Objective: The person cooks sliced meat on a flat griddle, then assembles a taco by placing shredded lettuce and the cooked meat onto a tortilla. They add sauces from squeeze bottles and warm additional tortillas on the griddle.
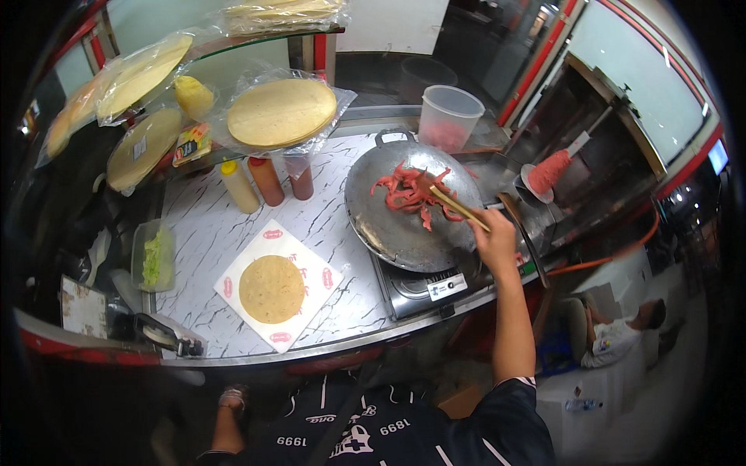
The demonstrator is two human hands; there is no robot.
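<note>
My right hand (496, 239) is closed around the handle of a wooden spatula (458, 206). The spatula's far end reaches into strips of reddish meat (406, 193) lying in a wide metal wok (373, 221). Beneath the wok is a portable gas stove (404, 291). Down by the counter's front edge, my left hand (233, 398) hangs low; its fingers are too small and dark to make out. Left of the stove, a round tortilla (272, 289) lies flat on a square of white printed paper (233, 272).
Three sauce bottles (264, 182) stand behind the paper. A tub of chopped lettuce (158, 256) sits at left, near a dark clamp-like appliance (167, 334). Bagged flatbreads (281, 113) overhang the back. Right of a plastic bucket (451, 116), a meat cone (549, 171) stands on a spit.
</note>
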